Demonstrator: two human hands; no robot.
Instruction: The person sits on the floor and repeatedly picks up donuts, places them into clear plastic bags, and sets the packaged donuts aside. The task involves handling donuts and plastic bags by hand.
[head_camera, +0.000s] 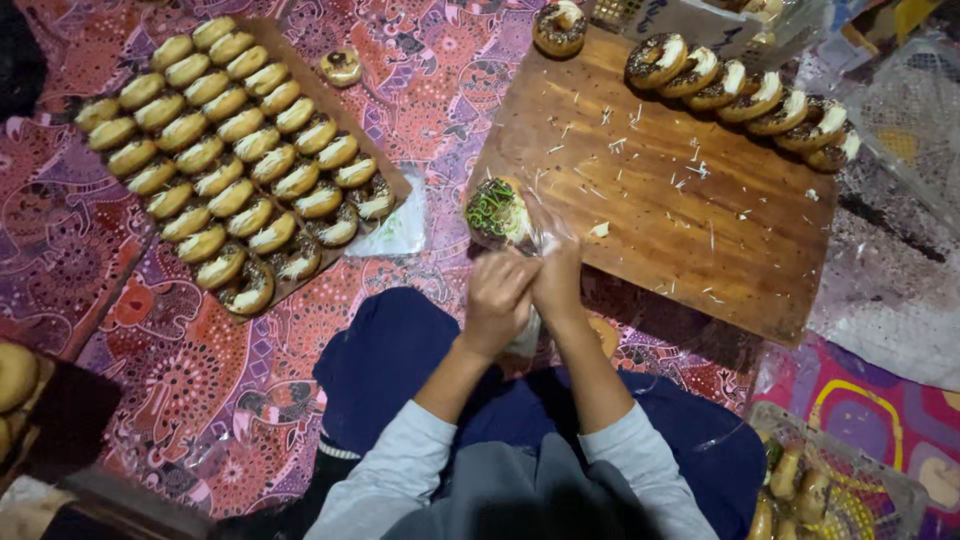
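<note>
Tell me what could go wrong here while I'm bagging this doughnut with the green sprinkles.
Both hands, left hand and right hand, pinch the clear bag close to the doughnut, so the topping might smear against the plastic. The bagged doughnut sits at the wooden board's near edge and could slip onto the patterned mat.

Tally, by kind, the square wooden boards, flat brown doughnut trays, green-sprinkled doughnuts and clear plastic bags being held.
Square wooden board: 1
Flat brown doughnut tray: 1
Green-sprinkled doughnut: 1
Clear plastic bag, held: 1
Total: 4
</note>
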